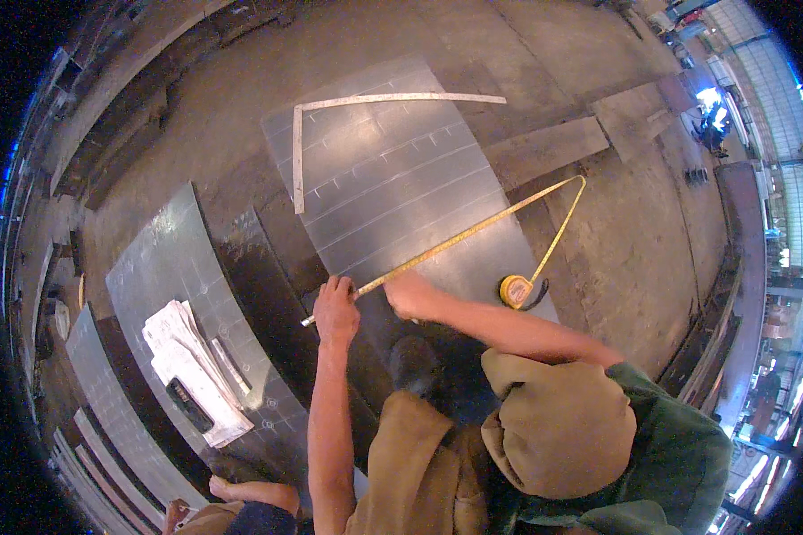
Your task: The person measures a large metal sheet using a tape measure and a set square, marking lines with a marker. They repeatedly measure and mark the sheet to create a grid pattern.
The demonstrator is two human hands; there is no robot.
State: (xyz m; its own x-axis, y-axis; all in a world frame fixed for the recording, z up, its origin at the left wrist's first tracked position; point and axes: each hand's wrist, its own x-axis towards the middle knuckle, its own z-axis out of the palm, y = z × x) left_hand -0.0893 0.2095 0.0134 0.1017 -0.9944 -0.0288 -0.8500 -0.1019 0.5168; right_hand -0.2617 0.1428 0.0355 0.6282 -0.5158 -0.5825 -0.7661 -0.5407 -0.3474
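Note:
A grey metal plate [393, 192] with rows of white marked lines lies before me. Across its near part runs the yellow blade of a tape measure [459, 239]. The blade bends sharply beyond the plate's right edge and returns to its round yellow case [515, 291], which rests near that edge. My left hand [337, 312] is closed over the blade close to its free end, at the plate's near left corner. Just right of it, my right hand [407, 294] is closed beside the blade; what its fingers hold is hidden. A steel square [375, 102] lies on the plate's far part.
Another metal plate [183, 259] at the left bears papers [187, 357], a black calculator-like device [190, 406] and a short pale strip [231, 366]. At the lower left, a co-worker's hand [175, 514] shows. A flat bar [553, 147] lies right of the marked plate.

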